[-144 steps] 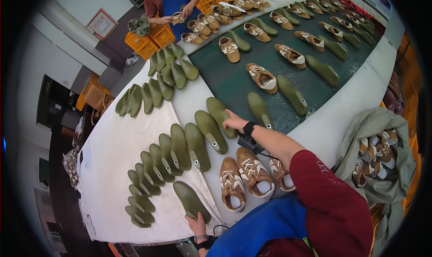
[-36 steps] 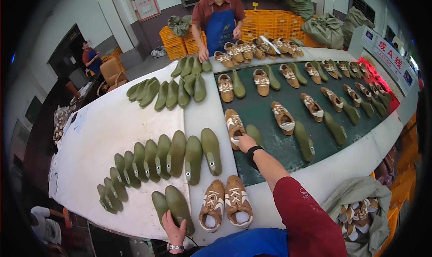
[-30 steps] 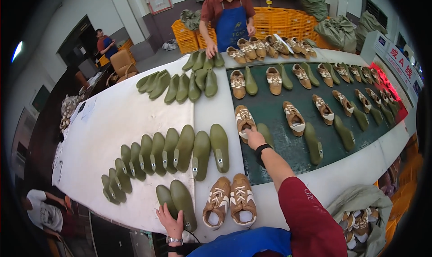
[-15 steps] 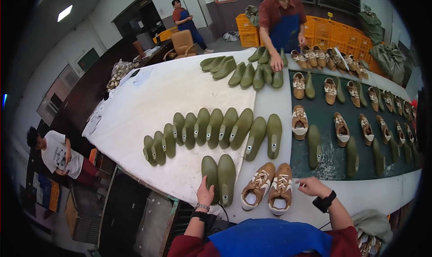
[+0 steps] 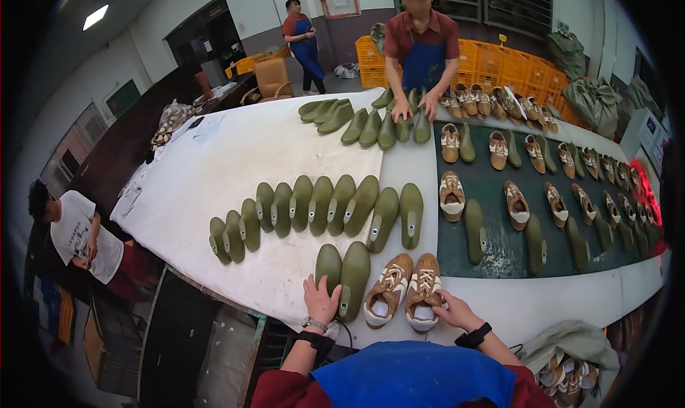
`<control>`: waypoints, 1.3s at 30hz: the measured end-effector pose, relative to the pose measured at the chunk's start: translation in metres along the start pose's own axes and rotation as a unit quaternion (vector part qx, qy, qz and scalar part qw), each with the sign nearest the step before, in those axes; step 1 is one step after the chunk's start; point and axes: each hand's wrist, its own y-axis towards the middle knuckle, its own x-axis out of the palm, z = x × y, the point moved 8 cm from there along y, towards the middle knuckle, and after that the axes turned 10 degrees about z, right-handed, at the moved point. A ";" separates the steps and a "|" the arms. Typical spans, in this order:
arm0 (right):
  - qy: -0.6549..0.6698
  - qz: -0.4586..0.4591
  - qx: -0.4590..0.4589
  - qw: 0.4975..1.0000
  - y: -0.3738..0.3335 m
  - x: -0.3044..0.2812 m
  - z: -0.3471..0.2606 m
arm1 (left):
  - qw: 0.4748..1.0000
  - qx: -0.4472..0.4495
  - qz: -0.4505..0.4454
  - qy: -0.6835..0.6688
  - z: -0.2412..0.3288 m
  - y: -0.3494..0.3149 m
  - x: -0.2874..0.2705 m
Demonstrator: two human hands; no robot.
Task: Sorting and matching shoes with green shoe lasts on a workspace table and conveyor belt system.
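Already, shoes (image 5: pixel 516 194) line the belt (image 5: pixel 454 245). Left hand (image 5: pixel 321 302) spreads on a last (image 5: pixel 328 262); half-curled right hand (image 5: pixel 458 312) touches an off-belt pair (image 5: pixel 391 283).

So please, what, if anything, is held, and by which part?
Left hand touches a green last at its near end; right hand, a brown shoe by its opening. Gripping cannot be told.

seemingly free cloth (image 5: pixel 278 154) between shoe-last rows (image 5: pixel 320 205)
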 end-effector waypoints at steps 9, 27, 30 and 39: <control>-0.003 0.006 -0.022 1.000 0.017 0.009 -0.004 | 0.968 0.163 -0.177 -0.075 0.102 -0.018 0.000; -0.055 -0.120 -0.124 0.983 -0.001 0.044 -0.050 | 0.881 0.168 -0.401 -0.186 0.118 -0.067 0.055; -0.111 -0.134 -0.133 0.976 -0.008 0.043 -0.049 | 0.872 0.146 -0.444 -0.147 0.122 -0.082 0.071; -0.142 -0.150 -0.144 0.968 -0.010 0.019 -0.051 | 0.847 0.151 -0.495 -0.125 0.158 -0.080 0.094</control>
